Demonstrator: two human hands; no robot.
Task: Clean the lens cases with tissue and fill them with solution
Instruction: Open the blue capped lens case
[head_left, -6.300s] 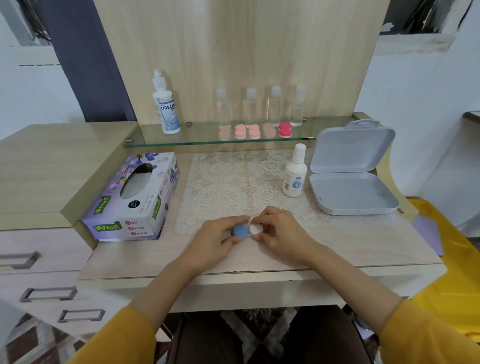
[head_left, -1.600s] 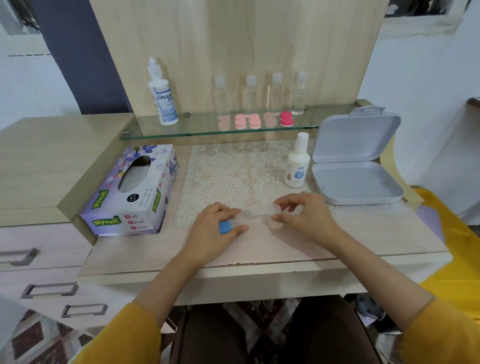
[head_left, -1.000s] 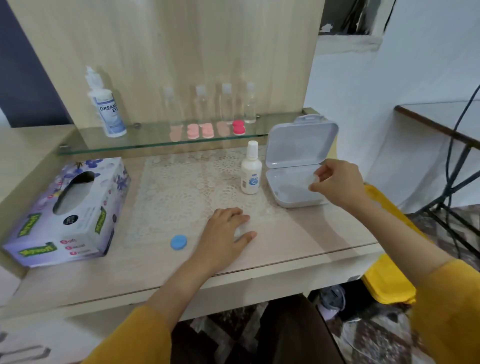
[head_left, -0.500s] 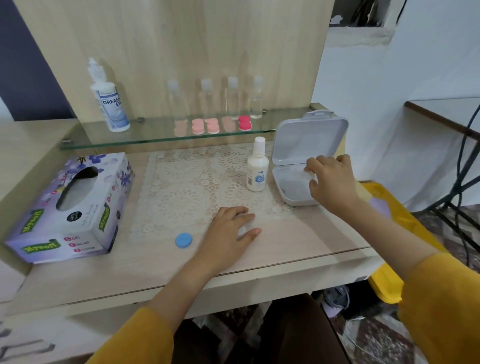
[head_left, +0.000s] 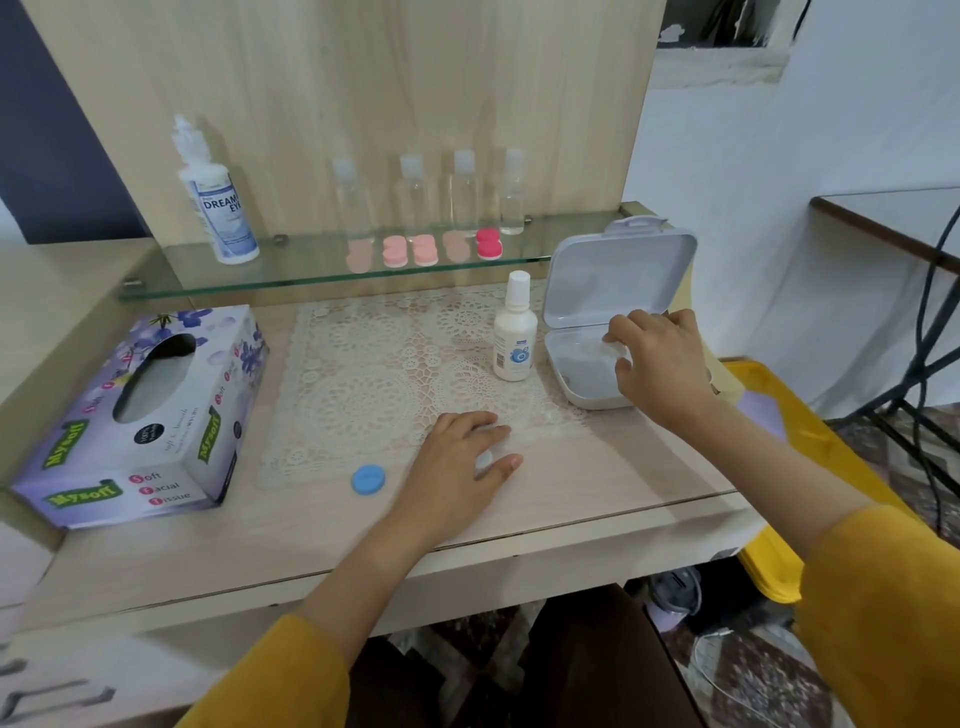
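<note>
Lying at mat edge, lens case (head_left: 484, 460) is pressed under flat, straight fingers of left hand (head_left: 457, 462). Pale cap (head_left: 616, 347) is pinched by curled right hand (head_left: 662, 364) over open box (head_left: 618, 280). Blue cap (head_left: 369, 479) lies loose nearby. Case judged light, rigid, slippery; best gripped by outer edges.

The left hand (head_left: 460, 462) was laid flat, fingers spread, while the right hand (head_left: 662, 364) was stretched forward, fingers pinched on a small white piece (head_left: 618, 349).
</note>
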